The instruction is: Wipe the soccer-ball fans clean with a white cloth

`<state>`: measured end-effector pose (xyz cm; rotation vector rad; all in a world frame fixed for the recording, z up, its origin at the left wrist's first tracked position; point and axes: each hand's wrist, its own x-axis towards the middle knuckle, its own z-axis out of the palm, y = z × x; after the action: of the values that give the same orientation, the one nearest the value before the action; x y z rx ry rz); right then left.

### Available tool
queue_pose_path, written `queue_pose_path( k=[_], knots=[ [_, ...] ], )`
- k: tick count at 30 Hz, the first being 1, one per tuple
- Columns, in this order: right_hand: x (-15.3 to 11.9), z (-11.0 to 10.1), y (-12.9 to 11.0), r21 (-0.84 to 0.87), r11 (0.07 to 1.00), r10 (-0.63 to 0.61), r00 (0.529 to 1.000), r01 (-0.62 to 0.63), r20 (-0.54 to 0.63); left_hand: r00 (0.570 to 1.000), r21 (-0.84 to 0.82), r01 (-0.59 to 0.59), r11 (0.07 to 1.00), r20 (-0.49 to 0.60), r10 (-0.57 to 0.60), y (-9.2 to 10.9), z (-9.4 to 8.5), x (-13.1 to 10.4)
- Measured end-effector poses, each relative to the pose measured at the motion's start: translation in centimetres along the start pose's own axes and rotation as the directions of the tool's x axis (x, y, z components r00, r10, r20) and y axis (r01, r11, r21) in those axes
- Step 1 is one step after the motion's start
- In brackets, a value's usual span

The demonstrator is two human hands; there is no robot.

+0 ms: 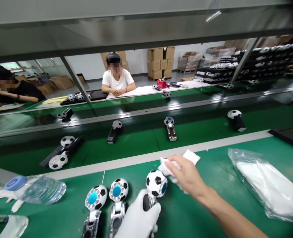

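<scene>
A white glove covers my left hand (140,215), which is wrapped round the dark handle of a device with a soccer-ball head (156,182). The ball end points up and away from me. Bare and slightly blurred, my right hand (184,170) pinches a crumpled white wipe (166,167) just right of the ball. Whether the wipe touches the ball I cannot tell. Left of my gloved hand lie two more soccer-ball devices, one nearer (119,190) and one farther left (96,197), each with a blue disc on its ball and a dark handle.
A bag of white wipes (268,185) lies at right, a water bottle (40,190) at left. Beyond the table's pale edge strip, a green conveyor belt (141,138) carries several similar devices. A co-worker (118,79) sits opposite; another person (24,89) is at far left. A metal beam crosses overhead.
</scene>
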<state>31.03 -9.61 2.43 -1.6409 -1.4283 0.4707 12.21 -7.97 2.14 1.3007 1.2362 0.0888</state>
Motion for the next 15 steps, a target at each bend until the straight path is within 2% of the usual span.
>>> queue_pose_path(
  k=[1, 2, 4, 7, 9, 12, 15],
  knots=[
    [0.5, -0.6, 0.3, 0.145, 0.979, 0.145, 0.989, -0.142, -0.016, 0.993, -0.217, 0.020, 0.976, 0.118, 0.006, 0.1, -0.4, -0.1],
    [0.7, -1.2, 0.4, 0.289, 0.918, 0.282, 0.959, -0.272, 0.006, 0.977, -0.394, 0.041, 0.918, 0.208, 0.046, 0.1, -1.0, -0.3],
    [0.7, -1.9, 0.5, 0.508, 0.736, 0.452, 0.883, -0.447, 0.123, 0.955, -0.566, 0.053, 0.823, 0.269, 0.124, 0.2, -2.3, -0.7],
    [-0.3, -1.3, 0.3, 0.659, 0.539, 0.470, 0.837, -0.524, 0.281, 0.961, -0.600, 0.041, 0.799, 0.244, 0.134, 0.3, -4.0, -1.3],
    [-0.9, -0.6, 0.0, 0.701, 0.482, 0.458, 0.834, -0.525, 0.309, 0.964, -0.628, 0.032, 0.778, 0.224, 0.141, 0.5, -4.6, -1.5],
    [-1.1, 0.2, -0.6, 0.726, 0.460, 0.457, 0.837, -0.511, 0.300, 0.969, -0.663, 0.021, 0.749, 0.196, 0.147, 0.6, -4.8, -1.7],
    [-0.7, 0.1, -1.3, 0.716, 0.511, 0.432, 0.862, -0.475, 0.264, 0.972, -0.691, 0.017, 0.722, 0.182, 0.151, 0.7, -4.4, -1.8]
  ],
)
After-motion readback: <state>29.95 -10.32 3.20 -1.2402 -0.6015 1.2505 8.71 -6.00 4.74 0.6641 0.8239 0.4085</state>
